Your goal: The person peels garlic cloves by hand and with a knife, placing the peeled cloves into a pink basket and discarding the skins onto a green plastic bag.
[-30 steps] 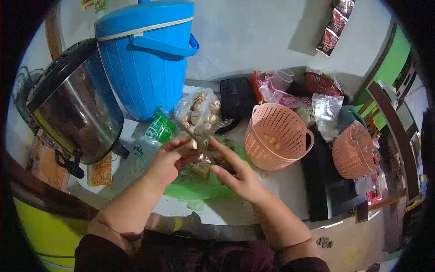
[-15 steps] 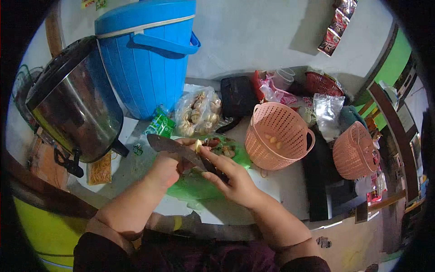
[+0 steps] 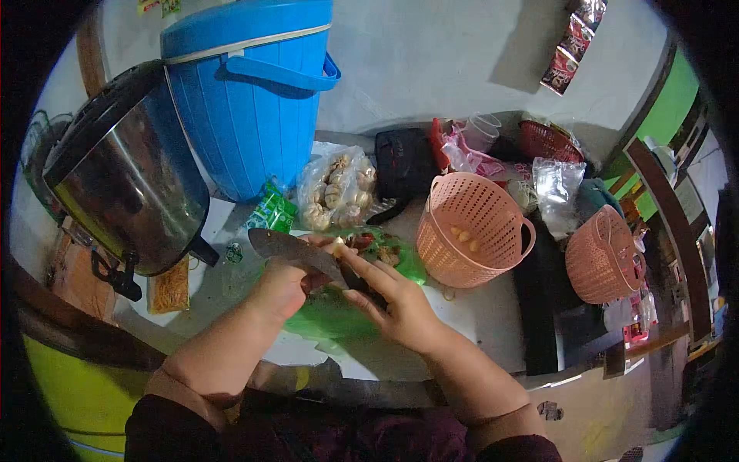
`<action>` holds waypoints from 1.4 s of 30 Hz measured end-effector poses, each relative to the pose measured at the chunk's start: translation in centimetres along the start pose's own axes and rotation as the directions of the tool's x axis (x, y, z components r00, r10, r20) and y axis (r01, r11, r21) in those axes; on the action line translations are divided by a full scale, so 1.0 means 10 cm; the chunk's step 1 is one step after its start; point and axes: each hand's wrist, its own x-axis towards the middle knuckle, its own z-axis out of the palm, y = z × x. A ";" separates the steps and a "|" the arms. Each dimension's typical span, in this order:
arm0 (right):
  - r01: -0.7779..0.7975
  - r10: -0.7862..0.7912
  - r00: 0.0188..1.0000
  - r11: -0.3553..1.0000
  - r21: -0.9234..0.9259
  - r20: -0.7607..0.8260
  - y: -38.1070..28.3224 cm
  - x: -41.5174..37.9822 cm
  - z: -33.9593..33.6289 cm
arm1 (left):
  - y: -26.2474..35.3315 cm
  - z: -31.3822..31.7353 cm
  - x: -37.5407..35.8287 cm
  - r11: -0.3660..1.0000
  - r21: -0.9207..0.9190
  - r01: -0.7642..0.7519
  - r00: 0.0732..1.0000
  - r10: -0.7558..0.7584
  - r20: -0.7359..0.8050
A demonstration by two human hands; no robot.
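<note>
While the two hands meet over a green plastic bag (image 3: 339, 312) spread on the counter (image 3: 493, 316), the right hand (image 3: 396, 296) is closed around the dark handle of a knife (image 3: 296, 250), whose broad blade points left and away past the other hand. The left hand (image 3: 281, 285) pinches a pale garlic clove (image 3: 336, 247) at its fingertips, right against the blade, with the right thumb lying beside it. Just beyond the clove, reddish and brown peelings lie on the far part of the green bag. Farther off, a clear bag of garlic bulbs (image 3: 335, 191) sits near the middle of the counter, with a small green packet (image 3: 271, 212) at its left. To the right of the hands stands a pink basket (image 3: 469, 231) holding a few peeled cloves (image 3: 462, 235), and a second pink basket (image 3: 602, 258) lies tilted well to the right. On the far left rise a blue cooler (image 3: 246, 100) and, nearer, a steel pot (image 3: 127, 177) tipped on its side. A black pouch (image 3: 404, 165), clear cups and a red basket (image 3: 548, 142) crowd the far edge against the wall.
</note>
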 end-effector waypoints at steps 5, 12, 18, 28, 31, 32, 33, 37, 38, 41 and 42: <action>-0.002 0.002 1.000 0.999 -0.040 0.018 0.01 0.00 0.00 | 0.07 0.08 -0.05 1.000 -0.009 -0.005 1.000 0.005 0.028; 0.036 -0.037 0.999 0.999 -0.036 -0.022 0.04 -0.01 0.03 | 0.02 0.05 -0.05 1.000 0.000 0.013 0.999 -0.013 -0.032; 0.007 -0.008 1.000 0.997 -0.076 -0.014 0.03 -0.02 0.02 | -0.01 0.05 -0.03 0.998 -0.051 0.031 0.999 -0.032 -0.015; 0.039 -0.043 0.999 0.980 -0.197 -0.015 -0.01 -0.03 0.01 | -0.05 0.03 -0.01 0.991 -0.118 0.061 0.996 -0.068 -0.059; -0.006 0.005 1.000 0.980 -0.200 -0.002 -0.07 -0.03 -0.01 | 0.03 0.09 -0.05 0.991 -0.108 0.079 0.996 -0.084 -0.043; -0.011 0.011 1.000 0.980 -0.200 -0.004 -0.07 -0.03 -0.01 | 0.00 0.05 -0.04 0.991 -0.116 0.073 0.996 -0.078 -0.036; -0.017 0.016 1.000 0.980 -0.200 -0.005 -0.07 -0.03 -0.01 | -0.01 0.03 -0.04 0.990 -0.124 0.068 0.997 -0.072 -0.029; 0.033 -0.038 0.999 0.992 -0.118 -0.039 0.01 -0.02 0.02 | -0.04 0.00 -0.04 0.996 -0.092 0.021 1.000 -0.019 0.022; -0.032 0.032 1.000 0.998 0.054 0.001 0.04 -0.01 0.02 | -0.13 -0.13 0.01 0.996 -0.088 0.013 1.000 -0.012 0.012; -0.296 0.236 0.955 0.809 0.508 0.182 0.08 -0.01 -0.03 | -0.03 -0.07 -0.03 0.994 -0.103 0.039 0.997 -0.032 0.066; -0.408 0.312 0.913 0.676 0.614 0.263 0.06 -0.01 -0.06 | -0.02 -0.04 -0.03 0.992 -0.121 0.039 0.996 -0.028 0.090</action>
